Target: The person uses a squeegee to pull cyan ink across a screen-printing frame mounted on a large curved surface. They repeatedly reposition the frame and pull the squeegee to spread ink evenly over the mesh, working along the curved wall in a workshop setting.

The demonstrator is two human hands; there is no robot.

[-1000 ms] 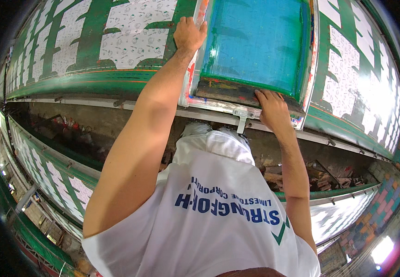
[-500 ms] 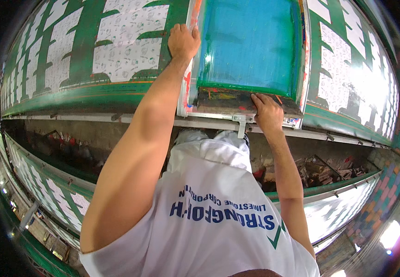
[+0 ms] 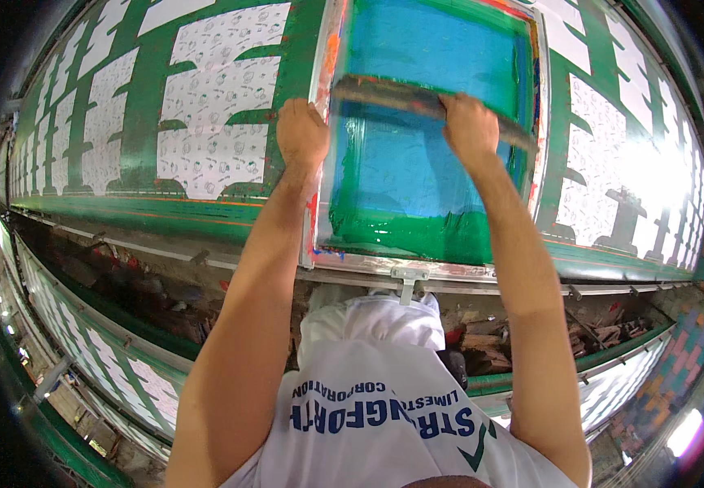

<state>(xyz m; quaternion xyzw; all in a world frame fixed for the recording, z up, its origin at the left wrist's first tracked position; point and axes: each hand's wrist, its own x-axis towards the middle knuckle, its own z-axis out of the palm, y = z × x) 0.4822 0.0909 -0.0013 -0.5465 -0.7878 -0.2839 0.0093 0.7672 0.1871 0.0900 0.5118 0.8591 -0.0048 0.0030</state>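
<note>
A printing screen with a blue mesh and pale frame [image 3: 317, 163] lies on a long table of white cloth printed with green shapes [image 3: 205, 122]. My left hand [image 3: 301, 134] grips the screen's left frame rail. My right hand [image 3: 470, 126] is closed on a long, ink-stained squeegee [image 3: 392, 93] that lies across the mesh in its upper half. Green ink [image 3: 417, 232] is pooled along the screen's near edge.
A metal rail with a bracket [image 3: 407, 281] runs along the table's near edge. Below it a shelf holds rags and clutter [image 3: 482, 337]. A second printed table [image 3: 83, 325] stretches away at lower left. My white printed shirt [image 3: 376, 390] fills the bottom.
My right hand has left the screen's near edge, reached up over the mesh and closed on the squeegee. My left hand stays on the left rail. The view has moved closer to the screen.
</note>
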